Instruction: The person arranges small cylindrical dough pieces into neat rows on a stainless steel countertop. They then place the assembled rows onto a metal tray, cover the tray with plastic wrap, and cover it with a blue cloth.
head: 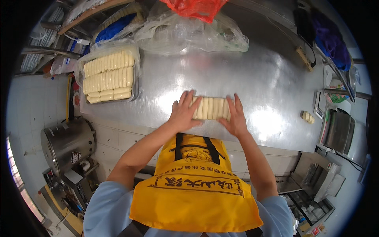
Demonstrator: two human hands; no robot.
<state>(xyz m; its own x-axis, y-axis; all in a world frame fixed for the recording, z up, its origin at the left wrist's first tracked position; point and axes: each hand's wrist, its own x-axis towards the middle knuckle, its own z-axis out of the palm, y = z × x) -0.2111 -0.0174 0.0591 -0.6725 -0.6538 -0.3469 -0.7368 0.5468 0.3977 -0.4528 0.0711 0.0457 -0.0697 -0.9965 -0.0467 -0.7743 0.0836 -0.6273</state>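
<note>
A row of several pale dough rolls (211, 108) lies side by side on the stainless steel table (165, 77), close to its front edge. At the row's left end, my left hand (184, 113) presses in with spread fingers. My right hand (235, 115) cups the right end, thumb in front and fingers behind. Between them the two hands hold the rolls together as one block. To the left, a metal tray (135, 94) lined with clear plastic is packed with similar dough rolls (108, 77), which look glossy.
Clear plastic bags (189, 34) and a red bag (198, 9) lie at the table's back. Small dough pieces (308, 117) sit near a scale (319, 104) at the right. A wooden piece (305, 58) is at the back right. A steel drum (68, 143) stands at the lower left.
</note>
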